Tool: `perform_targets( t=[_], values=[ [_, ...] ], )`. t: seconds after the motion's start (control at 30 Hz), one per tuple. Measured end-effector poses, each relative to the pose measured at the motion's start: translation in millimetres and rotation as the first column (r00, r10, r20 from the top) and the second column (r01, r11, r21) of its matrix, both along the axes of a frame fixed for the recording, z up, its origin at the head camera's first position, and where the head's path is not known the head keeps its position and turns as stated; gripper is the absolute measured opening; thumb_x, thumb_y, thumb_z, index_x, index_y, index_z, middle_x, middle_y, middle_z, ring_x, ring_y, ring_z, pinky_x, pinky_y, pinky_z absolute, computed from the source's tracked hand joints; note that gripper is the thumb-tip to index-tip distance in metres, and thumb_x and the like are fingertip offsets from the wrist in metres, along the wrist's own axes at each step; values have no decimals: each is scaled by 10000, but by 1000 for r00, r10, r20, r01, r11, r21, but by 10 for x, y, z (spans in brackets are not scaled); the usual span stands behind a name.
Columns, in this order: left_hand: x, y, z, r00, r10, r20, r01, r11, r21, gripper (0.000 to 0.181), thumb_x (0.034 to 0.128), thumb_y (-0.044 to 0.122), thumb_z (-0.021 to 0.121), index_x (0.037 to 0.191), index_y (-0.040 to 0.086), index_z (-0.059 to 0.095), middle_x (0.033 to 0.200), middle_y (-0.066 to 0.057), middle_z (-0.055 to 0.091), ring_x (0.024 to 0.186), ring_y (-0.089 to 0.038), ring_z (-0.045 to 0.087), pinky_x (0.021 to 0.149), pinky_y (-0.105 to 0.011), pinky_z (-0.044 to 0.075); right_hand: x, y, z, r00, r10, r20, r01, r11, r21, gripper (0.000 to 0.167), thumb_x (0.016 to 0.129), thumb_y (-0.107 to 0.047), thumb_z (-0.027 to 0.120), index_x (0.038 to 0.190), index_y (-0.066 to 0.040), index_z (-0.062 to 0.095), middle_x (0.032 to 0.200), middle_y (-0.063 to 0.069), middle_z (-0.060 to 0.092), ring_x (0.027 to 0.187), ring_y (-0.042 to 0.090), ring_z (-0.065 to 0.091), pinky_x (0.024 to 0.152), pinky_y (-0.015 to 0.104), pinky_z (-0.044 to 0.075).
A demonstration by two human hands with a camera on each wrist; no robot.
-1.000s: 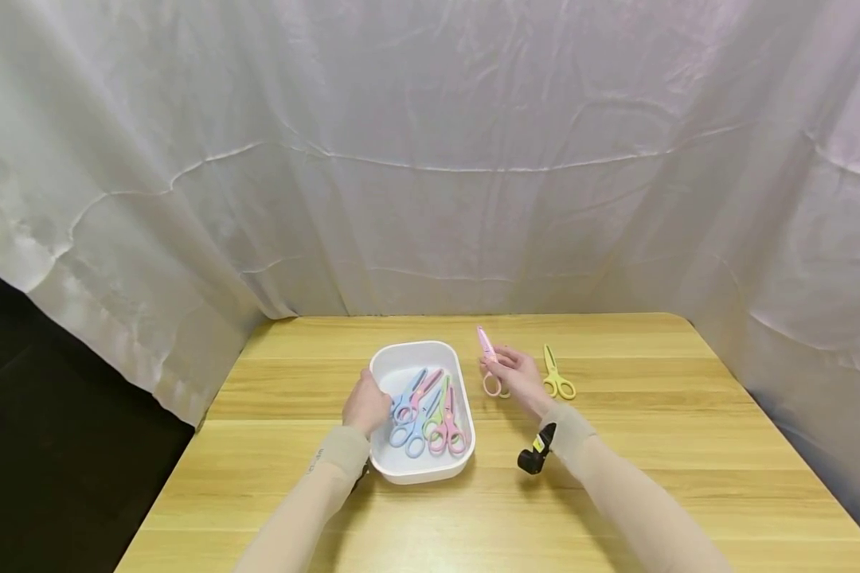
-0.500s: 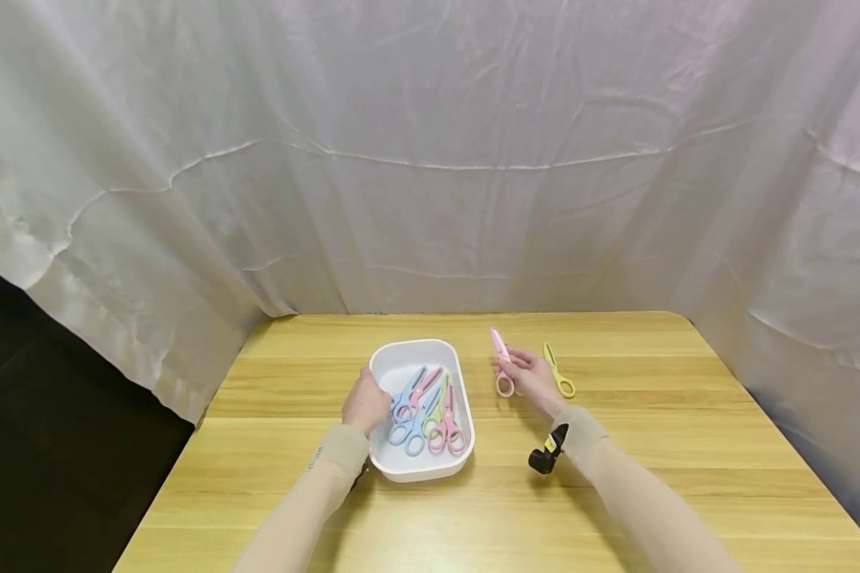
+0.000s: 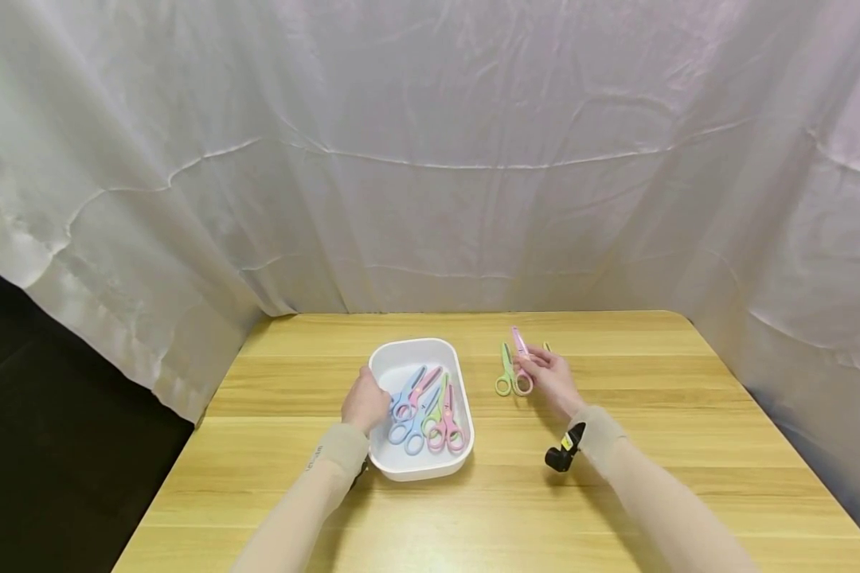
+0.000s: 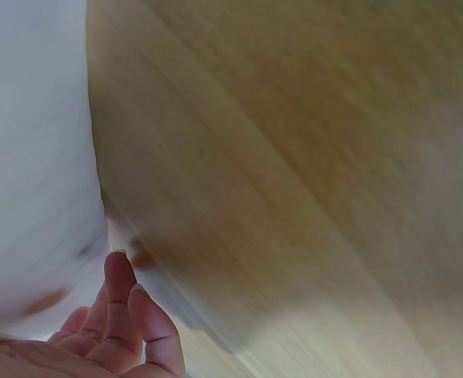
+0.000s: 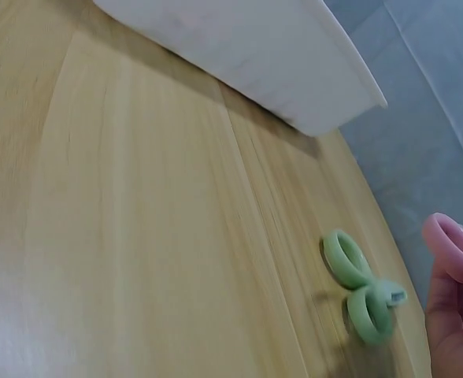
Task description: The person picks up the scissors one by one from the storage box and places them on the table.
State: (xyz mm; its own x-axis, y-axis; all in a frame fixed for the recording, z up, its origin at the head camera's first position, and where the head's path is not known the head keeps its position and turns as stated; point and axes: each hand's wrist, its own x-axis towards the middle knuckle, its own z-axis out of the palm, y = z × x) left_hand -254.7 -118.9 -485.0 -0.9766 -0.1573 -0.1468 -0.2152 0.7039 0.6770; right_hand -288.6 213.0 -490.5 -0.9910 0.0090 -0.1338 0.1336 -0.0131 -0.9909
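Observation:
My left hand (image 3: 366, 402) grips the left rim of a white plastic tray (image 3: 421, 474); in the left wrist view its fingers (image 4: 121, 315) lie against the tray's outer wall. Inside the tray are blue scissors (image 3: 416, 430), pink scissors (image 3: 448, 430) and green scissors, partly overlapping. To the right, my right hand (image 3: 553, 382) pinches another pair of pink scissors (image 3: 519, 344), blades pointing away. Just left of them, green scissors (image 3: 505, 374) lie on the table. Behind the right hand, only the tip of yellow scissors (image 3: 547, 346) shows.
The wooden table (image 3: 688, 461) extends to both sides and in front of the tray. A pale curtain (image 3: 430, 223) hangs along its back edge. A small black wrist camera (image 3: 562, 456) sits under the right wrist.
My right hand has moved right with the pink scissors. This uncovers the green scissors and hides most of the yellow pair. My left hand and the tray stay in place.

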Motion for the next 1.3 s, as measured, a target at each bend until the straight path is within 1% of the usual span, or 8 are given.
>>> perform_targets(
  t=[0.17, 0.3, 0.37, 0.5, 0.63, 0.8, 1.03, 1.3],
  values=[
    [3, 5, 0, 1000, 10, -10, -10, 1000, 6, 707, 875, 22, 570, 1506, -91, 272, 1369, -316, 559, 1206, -446, 606, 1008, -569, 529, 6, 105, 10, 1000, -7, 23, 7, 1000, 9, 578, 1000, -79, 586, 1509, 72, 357, 1403, 286, 567, 901, 43, 701, 824, 207, 599],
    [2, 8, 1, 1000, 14, -18, -13, 1000, 10, 704, 869, 20, 570, 1502, -90, 280, 1367, -316, 561, 1209, -447, 605, 1015, -571, 523, 10, 183, 10, 999, -24, 41, 24, 1000, -15, 600, 997, -73, 587, 1521, 70, 331, 1399, 286, 561, 890, 43, 694, 836, 213, 598],
    [1, 6, -1, 1000, 13, -17, -13, 1000, 11, 707, 869, 20, 569, 1503, -91, 277, 1368, -318, 560, 1210, -449, 604, 1016, -572, 522, 16, 230, 7, 998, -31, 49, 32, 999, -20, 612, 996, -76, 587, 1529, 62, 318, 1347, 236, 606, 875, 38, 687, 804, 189, 593],
    [-2, 1, -3, 1000, 8, -17, -8, 1000, 5, 713, 867, 24, 568, 1504, -97, 271, 1369, -324, 558, 1210, -453, 603, 1015, -575, 521, 23, 340, 0, 998, -41, 56, 45, 997, -55, 606, 996, -66, 582, 1529, 60, 322, 1115, 44, 713, 832, 41, 674, 732, 175, 583],
    [-3, 4, -5, 1000, 11, -16, -10, 1000, 6, 713, 872, 31, 566, 1508, -93, 270, 1376, -321, 556, 1223, -451, 599, 1032, -573, 511, 18, 457, -9, 998, -47, 38, 49, 998, -41, 597, 1001, -56, 568, 1525, 78, 315, 937, -96, 708, 823, 29, 677, 725, 157, 575],
    [-2, 5, 2, 1000, 18, -16, -18, 1000, 15, 711, 882, 29, 562, 1516, -88, 263, 1385, -319, 552, 1232, -447, 594, 1045, -572, 503, 10, 587, -5, 997, -71, 3, 71, 996, 47, 588, 1005, -73, 571, 1511, 104, 328, 911, -118, 698, 782, -27, 654, 719, 134, 564],
    [12, 8, 6, 1000, 16, -7, -16, 999, 27, 725, 892, 19, 561, 1533, -79, 236, 1393, -315, 544, 1226, -439, 598, 1019, -569, 525, 18, 736, 14, 996, -85, 5, 85, 996, 25, 617, 1004, -58, 567, 1524, 114, 284, 865, -174, 682, 805, -20, 666, 736, 127, 567],
    [13, 11, 5, 1000, 10, -12, -10, 1000, 24, 724, 889, 14, 561, 1528, -90, 236, 1377, -323, 549, 1203, -445, 607, 987, -566, 545, 13, 935, -10, 993, -115, 23, 114, 992, 49, 629, 996, -48, 573, 1524, 119, 275, 850, -186, 680, 807, -13, 673, 742, 133, 570]
  ],
)
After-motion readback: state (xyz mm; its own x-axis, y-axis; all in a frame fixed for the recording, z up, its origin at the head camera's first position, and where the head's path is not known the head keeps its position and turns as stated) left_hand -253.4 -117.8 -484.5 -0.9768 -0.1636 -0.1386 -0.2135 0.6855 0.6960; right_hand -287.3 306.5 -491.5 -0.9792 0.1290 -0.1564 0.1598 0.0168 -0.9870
